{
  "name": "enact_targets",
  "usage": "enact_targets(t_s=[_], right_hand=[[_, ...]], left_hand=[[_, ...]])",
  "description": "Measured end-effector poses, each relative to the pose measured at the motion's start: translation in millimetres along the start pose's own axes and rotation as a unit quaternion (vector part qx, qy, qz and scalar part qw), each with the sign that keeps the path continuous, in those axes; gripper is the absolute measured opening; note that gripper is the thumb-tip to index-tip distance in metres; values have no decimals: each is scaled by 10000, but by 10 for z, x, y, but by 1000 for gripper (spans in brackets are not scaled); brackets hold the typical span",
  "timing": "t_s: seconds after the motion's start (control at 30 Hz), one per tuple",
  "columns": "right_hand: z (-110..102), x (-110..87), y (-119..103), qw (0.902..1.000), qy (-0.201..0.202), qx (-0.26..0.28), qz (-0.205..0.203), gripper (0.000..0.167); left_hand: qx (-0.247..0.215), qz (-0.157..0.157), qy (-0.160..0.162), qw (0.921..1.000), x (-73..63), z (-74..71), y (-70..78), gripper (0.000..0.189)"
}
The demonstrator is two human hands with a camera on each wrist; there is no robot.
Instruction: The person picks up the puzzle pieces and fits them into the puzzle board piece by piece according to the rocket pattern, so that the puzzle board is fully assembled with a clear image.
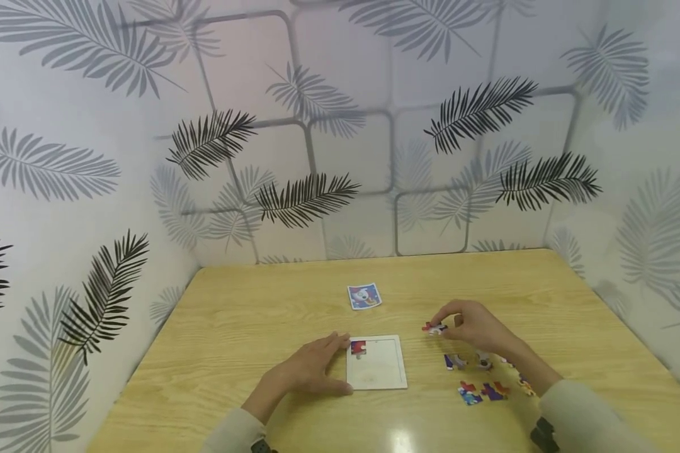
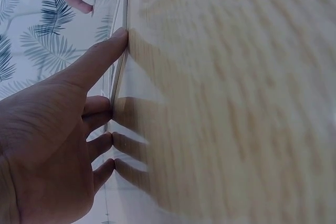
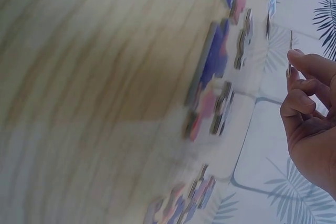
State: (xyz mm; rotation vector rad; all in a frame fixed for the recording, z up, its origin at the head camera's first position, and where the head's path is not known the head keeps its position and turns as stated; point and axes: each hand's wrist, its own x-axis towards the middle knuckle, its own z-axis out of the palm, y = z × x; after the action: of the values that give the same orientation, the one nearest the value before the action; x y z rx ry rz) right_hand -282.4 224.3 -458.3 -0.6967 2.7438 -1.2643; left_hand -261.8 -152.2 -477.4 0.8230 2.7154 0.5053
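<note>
A white square puzzle board (image 1: 381,371) lies on the wooden table, with a red and purple puzzle piece (image 1: 358,346) in its upper left corner. My left hand (image 1: 310,366) rests along the board's left side; the thumb and fingertips touch its edge in the left wrist view. Off to the right of the board, my right hand (image 1: 477,327) pinches a red and grey-white puzzle piece (image 1: 432,328) between thumb and fingers. Seen from the right wrist, the held puzzle piece (image 3: 290,51) is edge-on and raised above the table.
Several loose puzzle pieces lie below the right hand, among them a blue and red piece (image 1: 469,394), a purple and brown one (image 1: 495,391) and a grey one (image 1: 456,362). A small picture card (image 1: 364,296) with a white cartoon animal lies behind the board. A patterned wall (image 1: 351,157) borders the table (image 1: 249,308).
</note>
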Motion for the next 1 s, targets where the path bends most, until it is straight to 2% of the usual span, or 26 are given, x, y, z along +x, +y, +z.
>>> enact_targets(t_s=[0.3, 0.57, 1.0], right_hand=[[156, 150, -79, 9996, -161, 78, -218, 21], [340, 244, -149, 9992, -258, 158, -256, 22], [551, 389, -282, 9988, -326, -27, -353, 23]], left_hand=[[-41, 17, -29, 10000, 21, -18, 0, 96], [-4, -28, -52, 10000, 22, 0, -15, 97], [-48, -80, -124, 9999, 21, -8, -7, 96]])
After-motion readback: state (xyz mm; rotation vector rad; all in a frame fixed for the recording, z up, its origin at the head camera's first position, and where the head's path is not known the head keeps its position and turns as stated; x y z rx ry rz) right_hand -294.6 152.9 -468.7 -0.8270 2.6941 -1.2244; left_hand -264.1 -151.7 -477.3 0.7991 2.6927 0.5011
